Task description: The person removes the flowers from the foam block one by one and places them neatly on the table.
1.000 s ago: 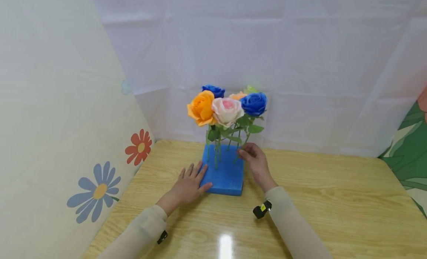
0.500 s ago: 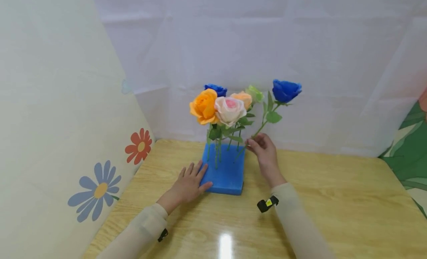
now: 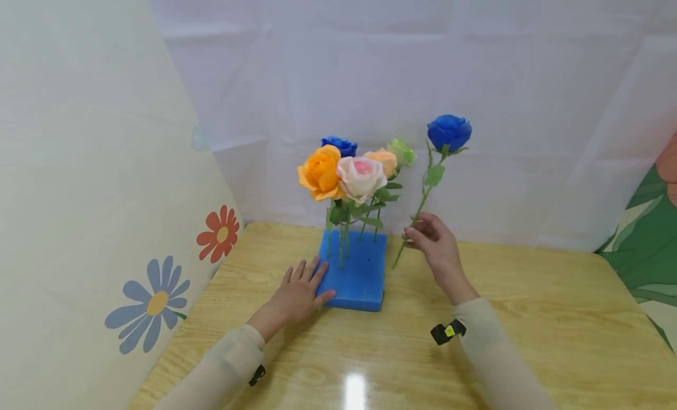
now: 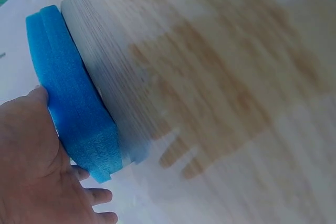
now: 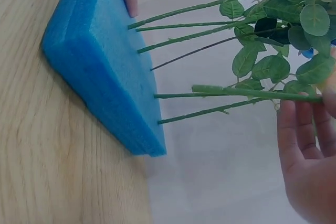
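My right hand point(image 3: 436, 245) pinches the green stem of a blue rose point(image 3: 449, 133), holding it tilted in the air right of a blue foam block point(image 3: 354, 284). In the right wrist view the stem's cut lower end point(image 5: 207, 89) is free of the foam. My left hand point(image 3: 296, 295) lies with spread, straight fingers on the block's left edge. Still standing in the foam are an orange rose point(image 3: 320, 172), a pale pink rose point(image 3: 362, 178), a peach rose point(image 3: 383, 159), a green rose point(image 3: 402, 153) and another blue rose point(image 3: 340, 145), partly hidden.
The block rests on a wooden table point(image 3: 508, 316), near its back edge. A white cloth backdrop point(image 3: 529, 134) hangs behind. On the left stands a panel with printed flowers point(image 3: 157, 303), and printed green leaves point(image 3: 650, 248) show at the right.
The right hand has drawn the blue rose up out of the foam and moved it right, leaving a small hole. The left hand has stayed on the block.
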